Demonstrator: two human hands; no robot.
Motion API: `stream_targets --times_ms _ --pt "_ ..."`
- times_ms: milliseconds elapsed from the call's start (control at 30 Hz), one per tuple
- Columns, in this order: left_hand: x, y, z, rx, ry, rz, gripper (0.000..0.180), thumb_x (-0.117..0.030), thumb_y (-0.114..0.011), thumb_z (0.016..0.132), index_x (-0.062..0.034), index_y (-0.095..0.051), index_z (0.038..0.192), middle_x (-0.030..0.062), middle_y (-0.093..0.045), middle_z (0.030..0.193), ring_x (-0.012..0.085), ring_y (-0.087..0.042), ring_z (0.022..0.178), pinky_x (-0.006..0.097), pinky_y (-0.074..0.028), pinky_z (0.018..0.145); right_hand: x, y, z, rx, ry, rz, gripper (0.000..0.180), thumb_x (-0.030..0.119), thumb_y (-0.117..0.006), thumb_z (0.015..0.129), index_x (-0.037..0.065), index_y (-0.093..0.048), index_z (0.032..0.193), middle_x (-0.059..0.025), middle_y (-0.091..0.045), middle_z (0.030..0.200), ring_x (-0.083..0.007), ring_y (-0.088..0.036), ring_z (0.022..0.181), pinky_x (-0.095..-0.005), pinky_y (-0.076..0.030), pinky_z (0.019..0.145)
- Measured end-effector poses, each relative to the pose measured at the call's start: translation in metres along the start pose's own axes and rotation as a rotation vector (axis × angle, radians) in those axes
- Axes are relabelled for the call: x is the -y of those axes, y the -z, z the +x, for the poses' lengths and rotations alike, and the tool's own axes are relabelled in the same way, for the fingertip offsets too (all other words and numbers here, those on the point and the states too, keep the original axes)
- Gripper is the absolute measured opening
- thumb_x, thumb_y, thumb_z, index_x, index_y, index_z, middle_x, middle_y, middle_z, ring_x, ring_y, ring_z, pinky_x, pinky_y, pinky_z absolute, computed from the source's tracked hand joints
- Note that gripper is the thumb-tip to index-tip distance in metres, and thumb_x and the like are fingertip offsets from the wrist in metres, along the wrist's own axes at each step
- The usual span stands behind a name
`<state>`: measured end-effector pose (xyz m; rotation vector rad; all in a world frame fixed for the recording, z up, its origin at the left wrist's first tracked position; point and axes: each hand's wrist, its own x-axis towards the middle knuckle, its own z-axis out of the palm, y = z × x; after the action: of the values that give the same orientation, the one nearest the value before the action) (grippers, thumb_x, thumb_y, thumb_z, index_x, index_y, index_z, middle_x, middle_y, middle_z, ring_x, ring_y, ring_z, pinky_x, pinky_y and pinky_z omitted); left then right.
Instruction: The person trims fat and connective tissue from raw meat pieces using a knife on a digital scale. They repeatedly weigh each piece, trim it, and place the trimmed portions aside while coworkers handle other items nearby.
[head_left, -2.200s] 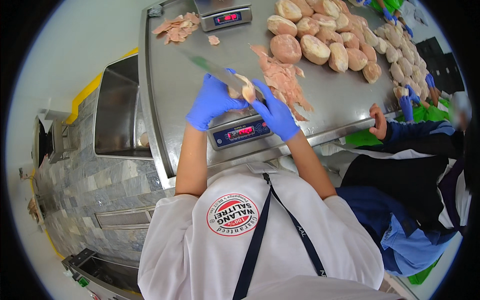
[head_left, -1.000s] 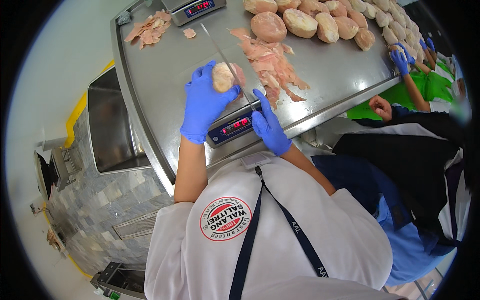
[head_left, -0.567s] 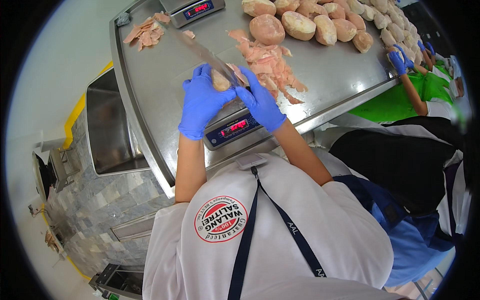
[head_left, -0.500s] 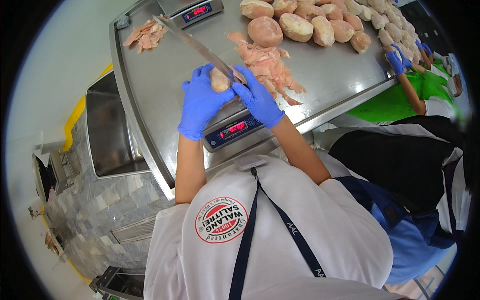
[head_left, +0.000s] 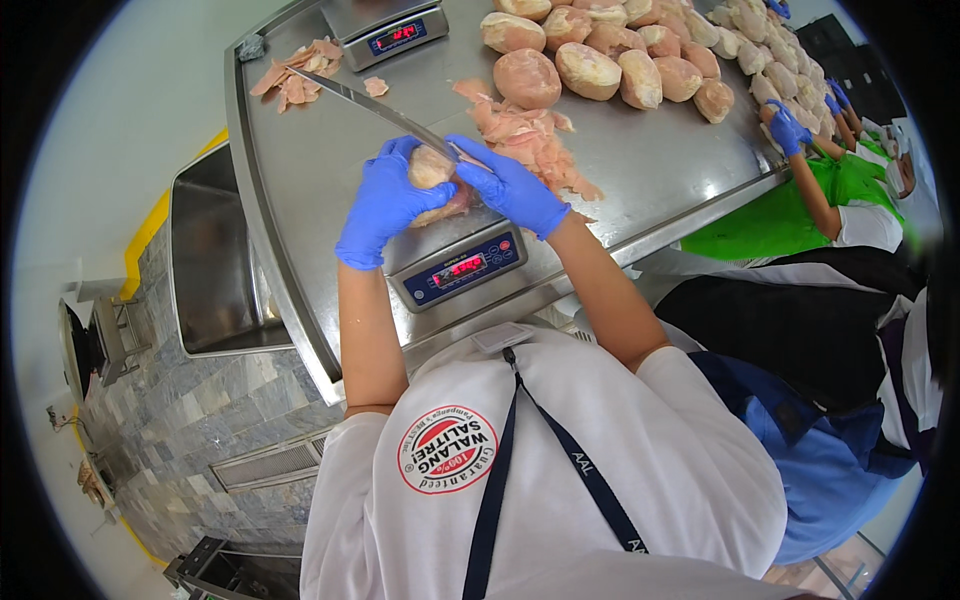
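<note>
In my blue-gloved left hand (head_left: 383, 208) is a rounded lump of pale pink meat (head_left: 430, 168), with my fingers wrapped round its left side. My right hand (head_left: 515, 188), gloved the same, is closed on a long knife (head_left: 375, 107); its handle is hidden in the fingers. The blade passes over the far end of the lump and points up to the left, its tip by a pile of thin meat slices (head_left: 298, 72). Just below the lump is a scale (head_left: 460, 268) with a red lit display. Beyond my right hand lies a heap of meat trimmings (head_left: 525, 135).
Many similar meat lumps (head_left: 588, 70) cover the far right of the steel table (head_left: 330, 190). A second scale (head_left: 393, 37) stands at the back. At the right, co-workers' gloved hands (head_left: 787, 130) handle lumps. A steel sink (head_left: 215, 260) is left of the table.
The knife has swung lower to the left. A small meat scrap now lies on the table near the back scale. My left hand has shifted slightly down and left, uncovering more of the near scale.
</note>
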<state>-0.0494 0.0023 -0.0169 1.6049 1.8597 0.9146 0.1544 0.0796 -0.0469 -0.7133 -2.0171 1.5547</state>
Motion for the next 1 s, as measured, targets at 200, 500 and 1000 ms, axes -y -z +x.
stream_targets --times_ms 200,500,1000 --pt "0.0 0.0 0.001 -0.008 -0.008 0.023 0.087 -0.046 -0.084 0.063 0.0025 -0.059 0.131 0.0234 -0.06 0.13 0.0419 -0.058 0.118 0.047 -0.046 0.104 0.013 0.007 -0.006 0.077 -0.173 0.071 0.062 0.04 -0.056 0.103 0.01 -0.039 0.155 -0.008 -0.063 0.11 -0.0118 -0.056 0.092 -0.0264 -0.045 0.081" --pt "-0.006 0.008 0.005 0.112 -0.011 -0.169 0.079 -0.035 -0.088 0.063 -0.0003 -0.06 0.129 0.0181 -0.065 0.124 0.0315 -0.062 0.116 0.04 -0.047 0.104 0.016 0.033 -0.002 0.254 -0.162 0.212 0.063 0.038 -0.06 0.102 0.004 -0.043 0.152 -0.004 -0.065 0.116 -0.0048 -0.052 0.088 -0.021 -0.047 0.08" --pt "-0.034 -0.021 -0.017 -0.297 0.148 -0.154 0.074 -0.035 -0.089 0.066 -0.0015 -0.059 0.125 0.0232 -0.059 0.125 0.0364 -0.06 0.112 0.045 -0.048 0.098 0.02 0.053 -0.017 0.197 -0.07 -0.349 0.077 0.049 -0.059 0.1 0.013 -0.026 0.16 -0.0103 -0.055 0.069 -0.0193 -0.056 0.063 -0.0361 -0.048 0.064"
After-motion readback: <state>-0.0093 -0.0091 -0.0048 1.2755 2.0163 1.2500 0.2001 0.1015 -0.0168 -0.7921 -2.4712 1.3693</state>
